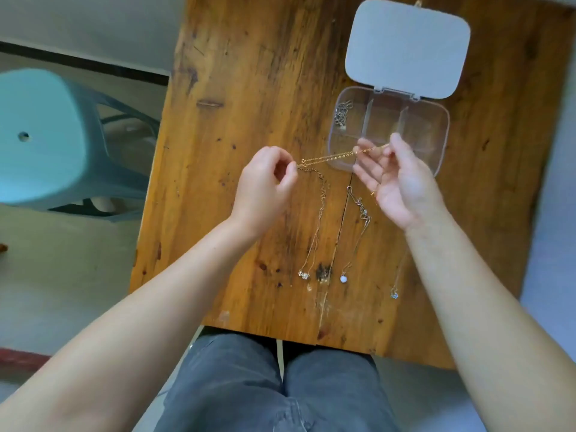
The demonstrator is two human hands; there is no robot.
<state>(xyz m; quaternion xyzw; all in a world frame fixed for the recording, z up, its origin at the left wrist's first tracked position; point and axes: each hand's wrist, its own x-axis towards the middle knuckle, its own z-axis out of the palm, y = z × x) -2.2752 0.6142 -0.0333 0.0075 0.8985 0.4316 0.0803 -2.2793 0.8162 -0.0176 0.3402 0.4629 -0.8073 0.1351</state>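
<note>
The wooden worktop (249,88) fills the middle of the view, with the person seated at its near edge. A pale blue stool (46,135) stands off to its left on the floor.

Toward the back right sits a clear box (443,120) with dividers. Its lid (408,48) is thrown flat open behind it, so every compartment can be reached from above. The back-left compartment holds a small silver tangle (341,115); the others look bare.

The two hands are raised, apart, just in front of the box. The left hand (265,185) is curled, its fingertips pinching one end of a gold chain (330,157). The right hand (396,182) is palm up over the box's near edge, with thumb and forefinger nipping the other end. The chain hangs taut between them, off the wood and seemingly doubled. Most likely it is being drawn straight so that it goes into a compartment without knotting.

Three necklaces lie lengthwise below the hands, side by side and apart, probably to keep them from tangling while they wait. The left necklace (319,219) ends close to the left fingertips; whether it touches them I cannot tell. The middle necklace (361,213) has a white pendant (343,279). The right necklace (394,294) is very faint.
</note>
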